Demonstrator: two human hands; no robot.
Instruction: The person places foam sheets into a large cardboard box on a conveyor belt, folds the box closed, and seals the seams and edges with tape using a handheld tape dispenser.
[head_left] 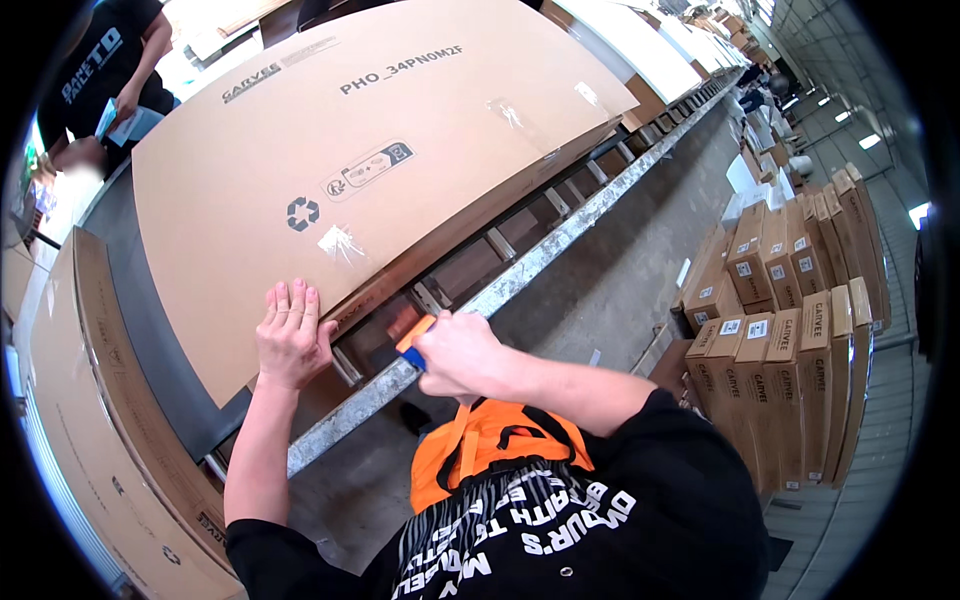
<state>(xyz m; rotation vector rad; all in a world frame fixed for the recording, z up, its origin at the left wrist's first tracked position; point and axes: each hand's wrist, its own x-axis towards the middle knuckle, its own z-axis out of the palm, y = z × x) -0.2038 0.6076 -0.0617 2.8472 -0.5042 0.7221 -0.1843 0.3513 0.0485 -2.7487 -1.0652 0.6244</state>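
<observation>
Warehouse or packing hall, interior. Roller conveyor, steel rail along its near edge, bearing a large flat carton. Beyond the conveyor's right edge: bare concrete floor, then brown cartons stood upright in rows (several with white labels). Ribbed wall panels; bright lamps receding into the distance.

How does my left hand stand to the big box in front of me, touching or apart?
Touching: the head view shows the left hand with its fingers lying on the big box, at its near edge.
</observation>
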